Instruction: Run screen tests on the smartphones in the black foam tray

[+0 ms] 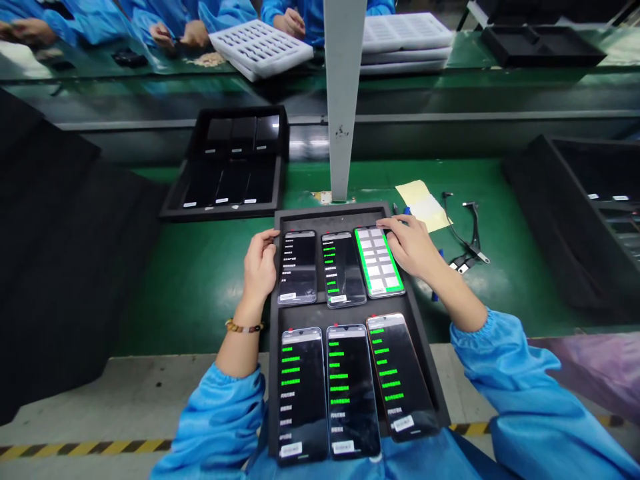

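Note:
A black tray (350,217) in front of me holds several smartphones in two rows, most showing green text on dark screens. My left hand (259,263) rests on the tray's left edge beside the top-left phone (297,267), with its fingers curled around the rim. My right hand (413,245) lies at the right side of the top-right phone (379,261), whose screen shows a white grid with a green border. Its fingers are stretched out and touch that phone's upper edge. The top middle phone (343,268) sits between them.
A second black tray (225,167) with dark phones lies further back on the green belt. A white post (343,100) stands behind my tray. Yellow paper (423,203) and cables (467,240) lie to the right. A black bin (580,220) sits far right. Other people in blue sleeves work across the line.

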Action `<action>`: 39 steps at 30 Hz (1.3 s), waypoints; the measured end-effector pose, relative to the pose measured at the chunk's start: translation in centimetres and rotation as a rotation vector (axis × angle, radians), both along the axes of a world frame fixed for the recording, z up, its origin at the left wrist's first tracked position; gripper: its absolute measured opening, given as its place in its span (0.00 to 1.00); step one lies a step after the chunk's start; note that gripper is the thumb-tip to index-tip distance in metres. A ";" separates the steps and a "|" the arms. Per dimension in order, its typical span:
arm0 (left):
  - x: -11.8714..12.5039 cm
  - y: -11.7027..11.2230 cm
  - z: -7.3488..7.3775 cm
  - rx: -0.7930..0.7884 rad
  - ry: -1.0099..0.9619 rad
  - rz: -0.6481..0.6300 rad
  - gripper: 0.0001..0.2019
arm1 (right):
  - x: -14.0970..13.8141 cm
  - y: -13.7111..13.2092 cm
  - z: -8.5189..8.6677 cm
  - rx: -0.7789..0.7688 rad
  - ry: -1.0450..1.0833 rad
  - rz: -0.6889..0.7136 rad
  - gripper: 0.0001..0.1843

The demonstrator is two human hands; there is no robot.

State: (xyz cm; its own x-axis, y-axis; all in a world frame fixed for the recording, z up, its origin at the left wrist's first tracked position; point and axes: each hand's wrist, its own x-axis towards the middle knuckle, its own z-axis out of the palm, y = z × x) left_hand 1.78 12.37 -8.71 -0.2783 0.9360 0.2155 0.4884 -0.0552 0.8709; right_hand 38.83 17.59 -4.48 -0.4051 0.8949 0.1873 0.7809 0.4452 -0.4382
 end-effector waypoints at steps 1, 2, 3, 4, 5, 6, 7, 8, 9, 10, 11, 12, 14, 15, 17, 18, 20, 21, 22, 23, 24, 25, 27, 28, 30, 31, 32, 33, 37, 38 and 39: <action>0.0 0.0 -0.1 0.003 -0.003 -0.002 0.16 | -0.3 0.2 -0.1 0.001 0.003 0.011 0.25; -0.1 0.1 -0.2 0.005 -0.005 -0.004 0.16 | -0.7 0.2 -0.1 -0.001 0.005 0.029 0.25; -0.1 0.1 -0.2 0.007 -0.004 -0.007 0.16 | -1.2 0.3 -0.1 -0.007 0.006 0.053 0.25; -0.1 0.1 -0.2 0.010 -0.002 -0.008 0.16 | -1.8 0.2 0.0 -0.014 0.008 0.081 0.25; -0.1 0.1 -0.2 0.011 0.000 -0.010 0.16 | -2.4 0.1 0.1 -0.022 0.011 0.110 0.25; -0.1 0.1 -0.2 0.010 0.003 -0.010 0.16 | -3.0 -0.1 0.2 -0.031 0.017 0.141 0.25; -0.1 0.1 -0.1 0.008 0.007 -0.008 0.16 | -3.4 -0.3 0.4 -0.039 0.030 0.175 0.24; -0.1 0.1 -0.1 0.005 0.011 -0.004 0.16 | -3.7 -0.5 0.6 -0.046 0.054 0.205 0.24; -0.1 0.1 -0.1 0.001 0.012 0.000 0.16 | -3.6 -0.6 0.8 -0.049 0.086 0.226 0.23; -0.2 0.1 -0.1 -0.003 0.013 0.004 0.16 | -3.2 -0.7 1.0 -0.046 0.119 0.228 0.22; -0.2 0.1 -0.1 -0.004 0.014 0.005 0.16 | -2.4 -0.7 1.1 -0.036 0.148 0.204 0.21; -0.3 0.2 -0.2 -0.002 0.014 0.004 0.16 | -1.1 -0.7 1.3 -0.017 0.170 0.148 0.20; -0.4 0.3 -0.3 0.003 0.018 0.002 0.16 | 2.4 -0.5 1.7 0.043 0.182 -0.052 0.20; -0.4 0.3 -0.4 0.004 0.023 0.003 0.16 | 4.5 -0.5 1.9 0.073 0.175 -0.168 0.20; -0.5 0.4 -0.5 0.001 0.030 0.007 0.16 | 8.3 -0.8 2.1 0.107 0.150 -0.368 0.20; -0.5 0.4 -0.5 -0.001 0.030 0.007 0.16 | 9.7 -1.2 2.1 0.103 0.138 -0.430 0.19; -0.6 0.4 -0.5 -0.003 0.033 0.007 0.16 | 11.2 -2.7 1.7 0.058 0.081 -0.474 0.17; -0.6 0.4 -0.5 -0.003 0.036 0.006 0.16 | 11.2 -3.6 1.3 0.030 0.017 -0.465 0.17; -0.6 0.4 -0.5 -0.004 0.039 0.005 0.16 | 10.9 -4.5 0.9 0.007 -0.056 -0.445 0.16; -0.5 0.4 -0.5 -0.003 0.041 0.004 0.16 | 10.3 -5.3 0.4 -0.010 -0.125 -0.420 0.15; -0.5 0.4 -0.4 -0.002 0.040 0.002 0.16 | 9.8 -5.9 -0.1 -0.022 -0.179 -0.394 0.15; -0.5 0.4 -0.4 0.000 0.037 0.000 0.16 | 9.3 -6.4 -0.5 -0.031 -0.205 -0.372 0.16; -0.3 0.3 -0.3 0.006 0.026 0.000 0.16 | 8.8 -6.8 -0.7 -0.052 -0.188 -0.341 0.17; -0.3 0.3 -0.3 0.007 0.021 0.002 0.16 | 8.9 -6.8 -0.6 -0.062 -0.157 -0.335 0.17; -0.1 0.3 -0.2 0.005 0.014 0.007 0.16 | 9.0 -6.6 -0.1 -0.065 0.027 -0.341 0.17; -0.1 0.3 -0.1 0.005 0.013 0.008 0.16 | 8.9 -6.6 0.3 -0.055 0.191 -0.348 0.15; 0.0 0.2 0.0 0.005 0.013 0.008 0.16 | 8.5 -6.8 0.6 -0.035 0.391 -0.356 0.14; 0.1 0.2 0.0 0.005 0.014 0.007 0.16 | 7.7 -7.0 0.8 -0.004 0.595 -0.365 0.15; 0.2 0.1 0.4 0.001 0.014 0.007 0.16 | 2.6 -9.1 0.7 0.043 0.977 -0.367 0.12; 0.3 0.0 0.4 0.001 0.015 0.006 0.16 | 1.2 -9.7 0.5 -0.017 1.003 -0.362 0.13; 0.3 0.0 0.4 0.003 0.016 0.004 0.16 | 0.0 -10.2 0.3 -0.088 1.015 -0.365 0.14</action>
State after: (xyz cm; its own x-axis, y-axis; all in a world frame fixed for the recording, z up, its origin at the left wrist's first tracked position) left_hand 2.08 12.38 -8.29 -0.2783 0.9343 0.2229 0.5024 -0.0562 0.8628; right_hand 38.87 7.36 -4.16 0.1969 0.9568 0.2141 0.1142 0.1945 -0.9742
